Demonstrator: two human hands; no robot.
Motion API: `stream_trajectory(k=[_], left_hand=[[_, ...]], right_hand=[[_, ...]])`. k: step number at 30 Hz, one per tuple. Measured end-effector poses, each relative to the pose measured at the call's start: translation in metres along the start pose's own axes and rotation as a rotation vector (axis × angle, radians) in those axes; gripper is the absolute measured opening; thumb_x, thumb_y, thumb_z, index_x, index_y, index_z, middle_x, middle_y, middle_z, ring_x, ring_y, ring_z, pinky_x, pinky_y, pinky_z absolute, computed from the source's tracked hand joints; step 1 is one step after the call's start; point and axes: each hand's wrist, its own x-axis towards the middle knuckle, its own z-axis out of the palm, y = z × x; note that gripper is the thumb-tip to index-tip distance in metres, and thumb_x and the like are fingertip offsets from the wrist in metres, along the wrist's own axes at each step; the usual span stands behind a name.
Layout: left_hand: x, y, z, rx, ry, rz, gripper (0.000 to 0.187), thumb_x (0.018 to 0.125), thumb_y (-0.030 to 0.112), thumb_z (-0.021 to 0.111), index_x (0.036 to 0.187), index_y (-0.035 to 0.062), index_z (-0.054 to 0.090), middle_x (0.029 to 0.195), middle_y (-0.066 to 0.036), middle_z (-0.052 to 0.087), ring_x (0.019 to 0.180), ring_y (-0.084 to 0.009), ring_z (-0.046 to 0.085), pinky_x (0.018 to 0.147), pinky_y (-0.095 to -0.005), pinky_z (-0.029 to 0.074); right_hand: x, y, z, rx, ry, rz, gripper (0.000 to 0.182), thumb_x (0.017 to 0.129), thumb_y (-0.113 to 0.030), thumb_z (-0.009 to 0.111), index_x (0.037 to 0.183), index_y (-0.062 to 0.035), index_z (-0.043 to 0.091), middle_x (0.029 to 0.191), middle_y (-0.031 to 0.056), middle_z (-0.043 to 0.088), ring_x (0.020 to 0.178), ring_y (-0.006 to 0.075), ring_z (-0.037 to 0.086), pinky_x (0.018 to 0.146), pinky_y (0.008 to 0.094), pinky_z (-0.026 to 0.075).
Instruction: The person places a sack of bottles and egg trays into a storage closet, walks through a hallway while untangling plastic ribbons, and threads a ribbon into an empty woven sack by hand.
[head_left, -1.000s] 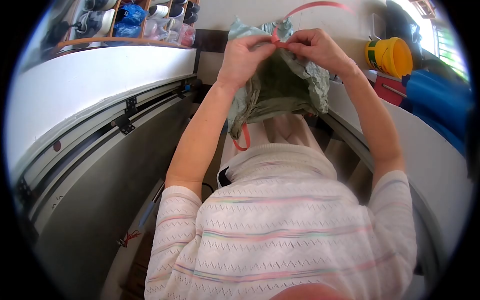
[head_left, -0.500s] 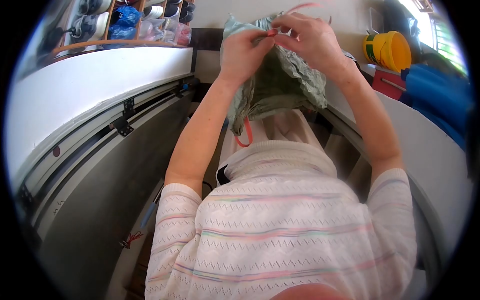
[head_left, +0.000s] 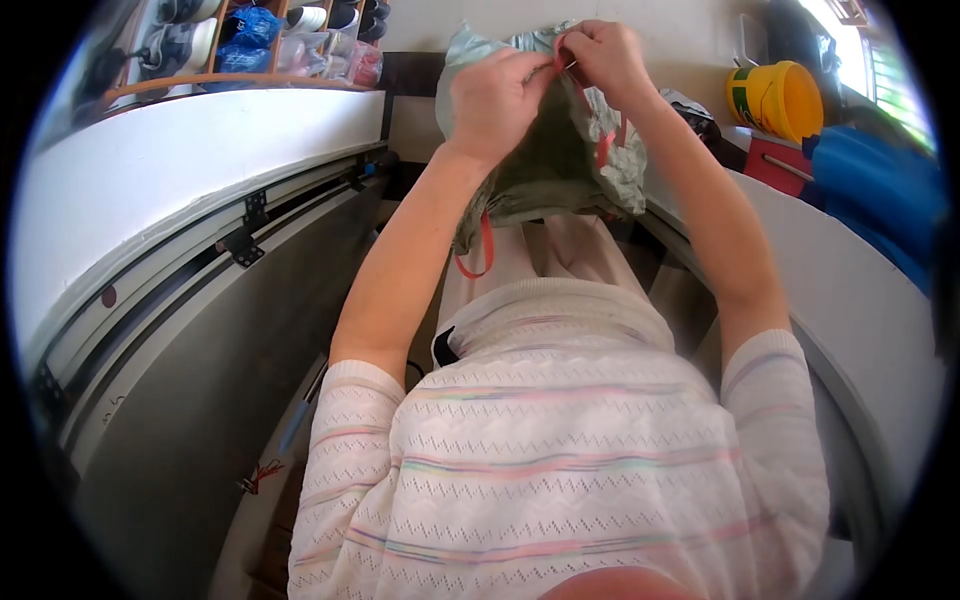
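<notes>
A crumpled grey-green plastic bag (head_left: 560, 165) hangs from my raised hands, its dark inside facing me. My left hand (head_left: 497, 100) is closed on the bag's upper edge, thumb and fingers pinched by a red drawstring (head_left: 487, 250). Just right of it, my right hand (head_left: 603, 62) pinches the red drawstring at the same edge; the fingertips of both hands nearly meet. One loop of the drawstring dangles below the bag's left side, and another length hangs along the right side.
Upper left stands a wooden shoe rack (head_left: 240, 78) with shoes and bagged items. A yellow bucket (head_left: 790, 100) and blue cloth (head_left: 880, 190) lie on the right. Pale ledges flank me, the left one above a dark panel with sliding rails (head_left: 240, 235).
My right hand has moved slightly left and up and now pinches the drawstring. A red length now hangs along the bag's right side, and the bag's opening faces me more.
</notes>
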Motion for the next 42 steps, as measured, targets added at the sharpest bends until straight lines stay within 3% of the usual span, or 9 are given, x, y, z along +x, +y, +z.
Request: stream_trajectory(k=[5,10,17,21,27,30,34,39,42], left_hand=[[0.001,-0.007,-0.007,-0.107,-0.155,-0.108,0.013,0.076,0.011,0.061,0.086,0.0039,0.064,0.073,-0.007,0.062,0.063,-0.0145,0.057,0.058,-0.0240,0.044],[-0.005,-0.015,-0.010,-0.298,-0.215,-0.252,0.014,0.077,0.011,0.061,0.087,0.0022,0.064,0.071,0.001,0.062,0.066,-0.0040,0.052,0.061,-0.0201,0.043],[-0.012,-0.035,-0.015,-0.746,-0.056,-0.640,0.013,0.079,0.006,0.058,0.089,-0.0020,0.061,0.081,-0.003,0.060,0.071,-0.0075,0.055,0.064,-0.0189,0.044],[-0.010,-0.048,-0.018,-1.016,0.144,-0.637,0.016,0.078,0.009,0.059,0.087,-0.0033,0.062,0.075,-0.002,0.059,0.066,-0.0070,0.053,0.058,-0.0209,0.043],[-0.010,-0.108,-0.056,-0.972,0.351,-0.825,0.015,0.078,0.007,0.058,0.089,-0.0024,0.060,0.085,-0.007,0.060,0.075,-0.0135,0.056,0.067,-0.0245,0.045],[0.007,-0.109,-0.059,-0.993,0.344,-0.820,0.016,0.079,0.008,0.057,0.091,-0.0021,0.060,0.086,-0.007,0.060,0.078,-0.0144,0.056,0.070,-0.0252,0.044],[0.024,-0.103,-0.059,-0.988,0.246,-0.785,0.020,0.078,0.008,0.057,0.094,-0.0030,0.060,0.088,-0.007,0.060,0.080,-0.0151,0.056,0.072,-0.0252,0.044],[0.046,-0.095,-0.051,-1.206,-0.068,-0.755,0.023,0.082,0.005,0.049,0.104,-0.0002,0.053,0.096,-0.008,0.059,0.085,-0.0171,0.058,0.076,-0.0267,0.048],[0.050,-0.064,-0.039,-1.373,-0.162,-0.785,0.026,0.084,0.009,0.048,0.108,-0.0004,0.048,0.093,-0.012,0.059,0.081,-0.0220,0.059,0.072,-0.0327,0.049]], right_hand=[[-0.007,-0.003,-0.006,-0.531,-0.003,-0.403,0.020,0.077,-0.012,0.047,0.090,0.0006,0.057,0.065,0.0070,0.060,0.049,0.0130,0.056,0.044,0.0246,0.045],[0.009,0.023,-0.013,-0.076,-0.009,0.114,0.020,0.078,-0.014,0.048,0.085,0.0023,0.058,0.064,0.0097,0.060,0.045,0.0162,0.058,0.043,0.0275,0.047],[0.006,0.056,-0.059,0.423,-0.045,0.591,0.024,0.084,-0.019,0.048,0.097,0.0003,0.055,0.070,0.0072,0.057,0.045,0.0106,0.047,0.042,0.0273,0.044],[0.012,0.065,-0.086,0.703,-0.153,0.551,0.022,0.085,-0.022,0.052,0.097,-0.0049,0.059,0.065,-0.0001,0.049,0.048,0.0050,0.042,0.043,0.0234,0.039],[0.022,0.113,-0.184,1.021,0.366,0.427,0.018,0.083,-0.015,0.055,0.093,-0.0006,0.058,0.065,0.0039,0.054,0.048,0.0083,0.046,0.046,0.0210,0.043],[0.003,0.067,-0.198,1.065,0.050,0.103,0.025,0.085,-0.022,0.052,0.097,-0.0006,0.058,0.071,0.0044,0.057,0.054,0.0086,0.051,0.052,0.0213,0.045],[-0.040,-0.001,-0.150,0.474,-0.073,-0.090,0.034,0.087,-0.028,0.050,0.108,-0.0013,0.054,0.076,0.0027,0.056,0.057,0.0065,0.052,0.051,0.0187,0.044],[-0.076,-0.009,-0.037,0.544,-0.380,0.062,0.031,0.086,-0.025,0.051,0.106,-0.0012,0.054,0.089,0.0078,0.059,0.079,0.0152,0.060,0.069,0.0253,0.049],[-0.058,0.047,0.049,0.686,-0.256,-0.017,0.024,0.088,-0.011,0.045,0.108,-0.0001,0.052,0.098,0.0107,0.059,0.089,0.0178,0.058,0.079,0.0283,0.046]])
